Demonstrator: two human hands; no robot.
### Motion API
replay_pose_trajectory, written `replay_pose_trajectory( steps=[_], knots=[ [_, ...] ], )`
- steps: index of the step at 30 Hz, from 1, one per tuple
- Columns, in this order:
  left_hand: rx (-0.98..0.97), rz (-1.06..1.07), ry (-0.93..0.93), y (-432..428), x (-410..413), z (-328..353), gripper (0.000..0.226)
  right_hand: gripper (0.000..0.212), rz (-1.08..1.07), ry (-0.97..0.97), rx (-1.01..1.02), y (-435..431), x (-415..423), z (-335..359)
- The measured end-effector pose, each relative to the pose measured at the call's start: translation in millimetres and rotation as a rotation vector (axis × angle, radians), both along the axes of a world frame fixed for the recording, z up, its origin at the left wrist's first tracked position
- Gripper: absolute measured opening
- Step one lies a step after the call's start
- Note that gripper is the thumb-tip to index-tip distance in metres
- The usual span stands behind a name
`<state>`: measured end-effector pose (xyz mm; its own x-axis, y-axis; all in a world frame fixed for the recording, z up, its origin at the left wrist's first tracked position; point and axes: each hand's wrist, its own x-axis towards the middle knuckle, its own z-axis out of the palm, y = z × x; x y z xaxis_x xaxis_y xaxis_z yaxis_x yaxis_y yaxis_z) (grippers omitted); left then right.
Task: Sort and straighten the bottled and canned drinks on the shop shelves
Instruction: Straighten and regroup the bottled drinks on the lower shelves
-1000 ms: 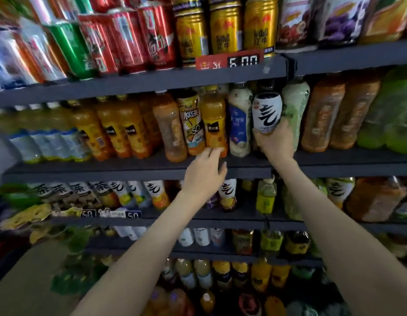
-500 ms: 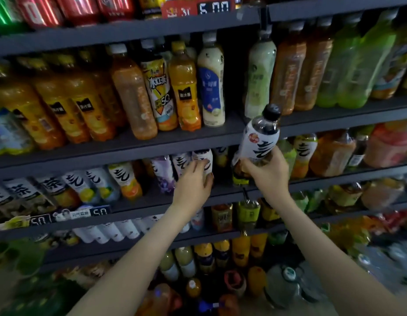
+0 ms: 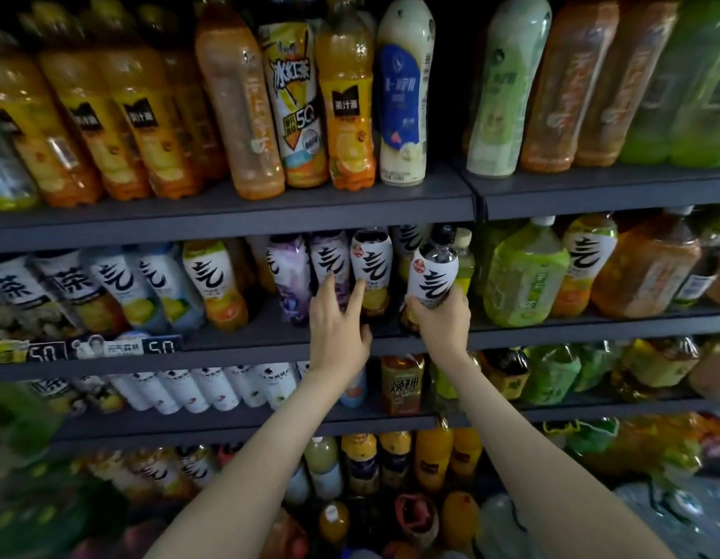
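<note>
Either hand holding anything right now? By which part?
Right hand grips the black-capped bottle by its lower body. Left hand holds nothing; its fingers touch shelved bottles.

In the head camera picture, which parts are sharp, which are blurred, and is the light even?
Head view: sharp in the middle, where the right hand holds a black-capped bottle with a readable label; the lower corners and right edge are smeared; the wide lens tilts the green bottles at top right outward; light is dim, darkest at the bottom.
</note>
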<state>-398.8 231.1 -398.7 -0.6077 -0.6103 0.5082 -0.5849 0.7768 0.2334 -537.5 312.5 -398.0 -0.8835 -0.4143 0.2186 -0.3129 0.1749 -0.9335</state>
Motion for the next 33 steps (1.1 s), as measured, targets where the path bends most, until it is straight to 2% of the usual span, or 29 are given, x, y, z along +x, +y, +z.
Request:
replay_pose_trajectory(
  steps=[4, 9, 12, 15, 24, 27, 30, 33],
  knots=[
    [-0.117, -0.008, 0.032, -14.0, -9.5, -6.9, 0.078, 0.056, 0.005, 0.068, 0.037, -21.2, -1.0, -1.9],
    [-0.219, 0.012, -0.013, -25.1, -23.6, -8.7, 0.094, 0.066, -0.005, 0.137, 0.033, -32.2, 4.2, -11.0],
    [-0.244, -0.004, -0.019, -24.4, -29.2, -9.4, 0.099, 0.074, -0.01, 0.258, 0.132, -24.0, 13.4, -28.6],
    [-0.27, -0.032, -0.046, -25.3, -33.5, -11.7, 0.109, 0.07, -0.083, 0.38, 0.206, -21.2, 16.2, -38.5],
    [-0.28, -0.002, -0.105, -25.4, -36.3, -21.5, 0.113, 0.071, -0.038, 0.313, 0.398, -36.0, 7.3, -25.9],
    [-0.255, 0.012, -0.108, -16.7, -30.1, -17.5, 0.111, 0.069, -0.018, 0.272, 0.375, -29.4, 14.0, -16.7],
    [-0.219, 0.013, -0.122, -9.7, -17.1, -0.2, 0.113, 0.063, 0.019, 0.311, 0.283, -13.8, 26.9, 0.1],
    [-0.169, -0.011, -0.042, -4.3, 0.0, 34.0, 0.102, 0.054, 0.095, 0.355, 0.145, -3.4, 39.3, 32.3]
  ],
)
